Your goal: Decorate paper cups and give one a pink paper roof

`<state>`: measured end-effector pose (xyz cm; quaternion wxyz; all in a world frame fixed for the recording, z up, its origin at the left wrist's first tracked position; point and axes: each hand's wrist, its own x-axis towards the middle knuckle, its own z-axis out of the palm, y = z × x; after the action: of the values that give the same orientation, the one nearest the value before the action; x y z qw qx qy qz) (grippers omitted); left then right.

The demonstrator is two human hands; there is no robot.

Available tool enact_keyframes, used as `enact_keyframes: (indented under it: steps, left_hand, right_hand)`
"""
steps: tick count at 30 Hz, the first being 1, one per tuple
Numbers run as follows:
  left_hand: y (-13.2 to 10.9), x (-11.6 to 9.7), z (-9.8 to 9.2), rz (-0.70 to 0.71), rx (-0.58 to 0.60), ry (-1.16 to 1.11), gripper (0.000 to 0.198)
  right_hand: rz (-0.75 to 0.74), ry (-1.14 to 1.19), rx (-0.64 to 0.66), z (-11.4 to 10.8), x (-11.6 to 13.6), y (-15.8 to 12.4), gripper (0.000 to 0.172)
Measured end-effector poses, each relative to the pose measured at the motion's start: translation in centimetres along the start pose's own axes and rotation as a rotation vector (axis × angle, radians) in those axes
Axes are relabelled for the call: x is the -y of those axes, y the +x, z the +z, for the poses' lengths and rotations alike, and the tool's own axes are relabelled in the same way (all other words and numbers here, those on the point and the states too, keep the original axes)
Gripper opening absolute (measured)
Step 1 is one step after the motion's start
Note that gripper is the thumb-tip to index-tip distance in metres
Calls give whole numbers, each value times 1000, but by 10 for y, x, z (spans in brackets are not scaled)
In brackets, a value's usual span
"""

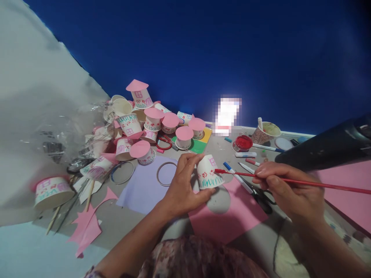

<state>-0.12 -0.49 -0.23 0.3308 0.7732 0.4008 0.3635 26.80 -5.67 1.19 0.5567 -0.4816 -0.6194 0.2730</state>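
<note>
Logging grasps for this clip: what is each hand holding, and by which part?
Left hand grips the upside-down paper cup by its side wall; right hand pinches the red paintbrush on its handle.

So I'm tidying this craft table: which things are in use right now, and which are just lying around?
In use: left hand holding the paper cup; right hand holding the red brush, tip at the cup.
Lying about: scissors, markers, pile of pink-roofed cups, lilac paper.

I see open room over the pink sheet (pixel 228 226), lilac sheet (pixel 139 191) mostly bare, cup pile (pixel 145 127) crowding left, held cup (pixel 208 173), red brush (pixel 301 182), scissors (pixel 261 197), markers (pixel 245 155) blocking right
</note>
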Motion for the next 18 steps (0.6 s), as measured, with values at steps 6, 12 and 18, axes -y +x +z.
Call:
enact_keyframes:
  steps: [6,12,18]
  left_hand:
    - [0,0,0,-4,-4,-7,77]
    - [1,0,0,29,-1,-10,78]
    - [0,-1,0,38,6,-5,77]
  right_hand:
    - [21,7,36,1,-1,0,13]
    - [49,45,-11,0,-1,-1,10]
    - [67,51,-22,1,-5,-1,10]
